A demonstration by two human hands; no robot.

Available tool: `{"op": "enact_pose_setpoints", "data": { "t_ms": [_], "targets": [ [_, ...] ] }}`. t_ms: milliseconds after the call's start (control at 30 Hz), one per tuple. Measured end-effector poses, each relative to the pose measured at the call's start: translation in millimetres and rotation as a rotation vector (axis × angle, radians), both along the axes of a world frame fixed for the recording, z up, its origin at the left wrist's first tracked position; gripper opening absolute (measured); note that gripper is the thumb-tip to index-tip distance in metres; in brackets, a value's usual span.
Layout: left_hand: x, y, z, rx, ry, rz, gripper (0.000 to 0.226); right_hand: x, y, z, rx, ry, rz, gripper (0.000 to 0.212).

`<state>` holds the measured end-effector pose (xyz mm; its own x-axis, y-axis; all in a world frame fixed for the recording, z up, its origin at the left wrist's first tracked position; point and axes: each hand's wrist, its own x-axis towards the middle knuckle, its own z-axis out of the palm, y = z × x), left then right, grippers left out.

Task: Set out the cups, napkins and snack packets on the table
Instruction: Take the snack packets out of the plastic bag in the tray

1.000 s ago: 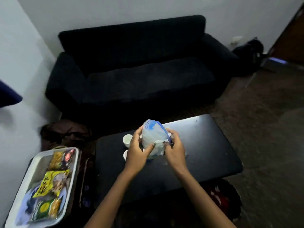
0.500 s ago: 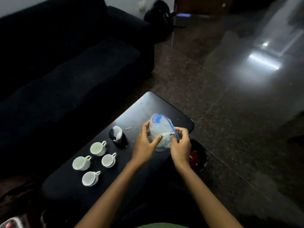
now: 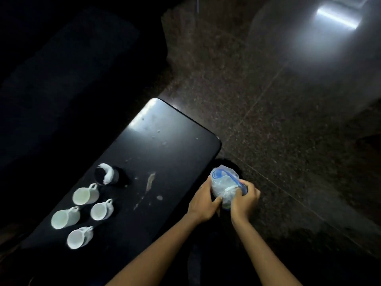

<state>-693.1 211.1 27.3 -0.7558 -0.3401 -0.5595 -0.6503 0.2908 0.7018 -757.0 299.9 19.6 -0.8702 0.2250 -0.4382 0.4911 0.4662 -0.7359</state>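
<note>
Both hands up at the near right corner of the black desk [image 3: 165,141], sharing one clear plastic bag [image 3: 223,183] with blue print. Left hand [image 3: 203,200] wrapped round the bag's left side, thumb across the front, a thin ring on one finger. Right hand [image 3: 244,200] curled over the lower right of the bag, fingers bunching the plastic. Each grip closed on the bag, which hangs just off the desk's edge, above the dark speckled floor [image 3: 278,120]. Contents of the bag too blurred to tell.

On the desk's left part, four white cups [image 3: 84,196], handles pointing up and right, grouped close but apart from one another. Just beyond them, a dark holder [image 3: 107,175] with white napkin paper poking out of its top. Pale smears and crumbs across the desk's middle. Dark sofa [image 3: 72,69] behind the desk at upper left. Bright strip of reflected light [image 3: 337,18] on the floor at upper right.
</note>
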Motion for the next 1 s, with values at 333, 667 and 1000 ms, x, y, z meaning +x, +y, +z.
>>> {"op": "enact_pose_setpoints", "data": {
  "t_ms": [333,667,1000],
  "targets": [
    [-64.2,20.7,-128.2,0.076,-0.378,-0.207,0.065,-68.4,31.6,-157.6,0.276,-0.272,0.083,0.032],
    [-91.1,19.7,-234.6,0.044,-0.518,-0.347,0.053,-78.2,26.6,-271.0,0.243,-0.458,0.271,0.049],
    [-77.3,18.5,-229.9,0.018,-0.497,-0.285,0.057,-68.5,27.9,-273.4,0.35,-0.402,0.476,0.043]
  ]
}}
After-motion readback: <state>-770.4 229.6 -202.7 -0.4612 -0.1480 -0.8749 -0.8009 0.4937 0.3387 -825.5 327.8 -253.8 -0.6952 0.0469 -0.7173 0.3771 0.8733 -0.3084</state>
